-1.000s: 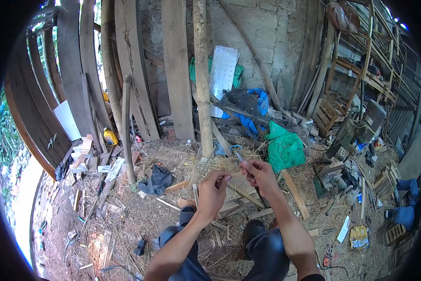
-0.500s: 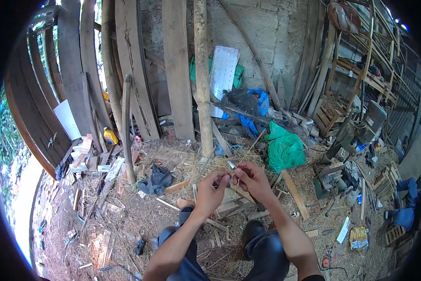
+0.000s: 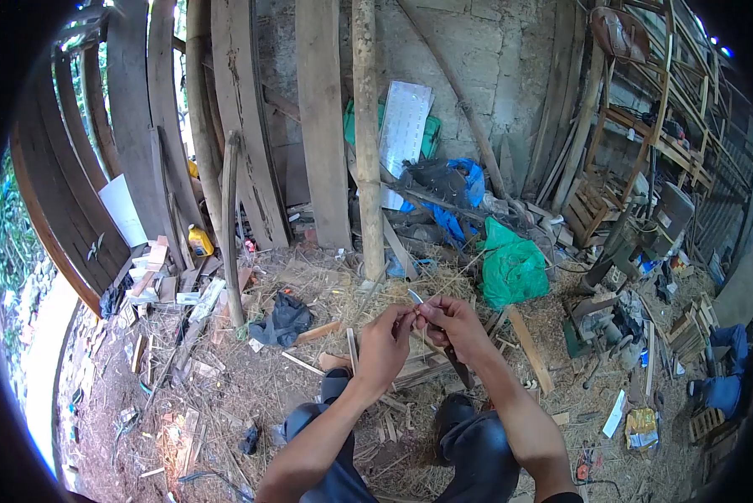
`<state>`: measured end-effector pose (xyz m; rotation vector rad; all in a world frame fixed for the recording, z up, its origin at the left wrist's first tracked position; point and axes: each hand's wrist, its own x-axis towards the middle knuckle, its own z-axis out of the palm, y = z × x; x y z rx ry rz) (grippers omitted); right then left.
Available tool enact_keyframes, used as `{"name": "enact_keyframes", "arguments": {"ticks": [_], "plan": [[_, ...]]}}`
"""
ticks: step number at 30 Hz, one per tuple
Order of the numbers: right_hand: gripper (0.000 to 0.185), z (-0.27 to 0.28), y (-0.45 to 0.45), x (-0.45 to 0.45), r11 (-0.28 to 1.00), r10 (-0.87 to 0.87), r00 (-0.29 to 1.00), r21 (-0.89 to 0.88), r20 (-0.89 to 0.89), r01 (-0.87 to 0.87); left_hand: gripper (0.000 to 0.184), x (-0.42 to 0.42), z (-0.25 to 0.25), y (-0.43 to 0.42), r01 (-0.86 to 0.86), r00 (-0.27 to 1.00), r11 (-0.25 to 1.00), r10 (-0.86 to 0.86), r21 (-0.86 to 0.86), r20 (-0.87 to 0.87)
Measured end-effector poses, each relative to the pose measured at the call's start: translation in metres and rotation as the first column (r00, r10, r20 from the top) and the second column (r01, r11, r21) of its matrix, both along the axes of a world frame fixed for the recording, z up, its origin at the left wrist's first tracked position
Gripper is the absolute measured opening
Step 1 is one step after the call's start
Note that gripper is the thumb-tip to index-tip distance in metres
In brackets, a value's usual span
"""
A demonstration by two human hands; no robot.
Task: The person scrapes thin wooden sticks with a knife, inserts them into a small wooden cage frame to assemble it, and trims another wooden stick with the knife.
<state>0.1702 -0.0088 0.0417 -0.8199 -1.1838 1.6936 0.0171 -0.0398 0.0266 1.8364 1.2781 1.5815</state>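
My right hand (image 3: 455, 325) is closed around a knife (image 3: 458, 369). The knife's bright tip shows above the fingers and its dark part sticks out below the palm. Beside it, my left hand (image 3: 385, 344) is closed in a pinch, its fingertips meeting those of the right hand near the blade. A thin pale strip seems to run between the fingers; most of it is hidden by them. Both hands are held over the littered ground, in front of my knees.
A green plastic bag (image 3: 513, 267) lies ahead to the right, and a black bag (image 3: 282, 322) ahead to the left. A wooden post (image 3: 365, 151) stands in front. Loose wood pieces (image 3: 529, 348) and straw cover the ground. At far right, a person's blue-clothed leg (image 3: 722, 390) shows.
My left hand has turned and moved slightly right, closing in on the right hand's fingertips. The blade tip shows a little less bright. The view has shifted slightly.
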Motion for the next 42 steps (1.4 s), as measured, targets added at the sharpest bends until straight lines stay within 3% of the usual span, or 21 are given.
{"name": "enact_keyframes", "arguments": {"ticks": [4,7,10,16,22,25,28,35,37,42], "plan": [[0.015,0.005,-0.001,0.005,1.000,0.020,1.000,-0.008,-0.003,-0.020,0.007,-0.003,0.001,-0.001,0.054,0.998,0.994,-0.054,-0.093,0.012],[0.015,0.006,0.002,0.011,0.998,0.020,0.999,-0.058,-0.049,-0.023,0.008,0.000,0.003,-0.001,0.056,0.997,0.998,-0.054,-0.025,0.054],[0.013,0.008,0.005,0.017,0.995,0.048,0.998,-0.081,-0.036,-0.051,0.009,0.001,0.012,-0.007,0.097,0.993,0.991,-0.090,-0.094,0.081],[0.018,0.009,0.013,0.039,0.989,-0.135,0.991,-0.066,-0.017,0.133,0.010,-0.007,0.005,-0.004,0.158,0.984,0.974,-0.142,-0.160,0.106],[0.016,0.006,0.015,0.053,0.986,-0.162,0.987,-0.031,-0.013,0.161,0.010,-0.015,0.004,-0.004,0.175,0.985,0.935,-0.161,-0.310,0.068],[0.014,0.002,0.008,0.034,0.987,-0.161,0.987,0.004,-0.011,0.161,0.009,-0.012,-0.006,0.002,0.244,0.968,0.931,-0.216,-0.272,0.129],[0.013,-0.003,0.000,0.011,0.999,0.024,1.000,0.027,0.006,-0.024,0.011,-0.006,-0.001,0.001,0.249,0.955,0.929,-0.188,-0.275,0.230],[0.014,0.005,0.004,0.012,0.997,0.062,0.998,-0.049,-0.029,-0.063,0.009,-0.002,-0.004,0.004,0.244,0.943,0.946,-0.180,-0.213,0.280],[0.014,0.007,0.005,0.014,0.997,0.061,0.998,-0.048,-0.022,-0.062,0.009,-0.003,-0.004,0.003,0.151,0.981,0.976,-0.129,-0.157,0.143],[0.014,0.006,0.007,0.021,0.996,0.058,0.998,-0.067,-0.007,-0.058,0.009,0.001,0.008,-0.005,0.081,0.996,0.990,-0.075,-0.117,0.051]]}}
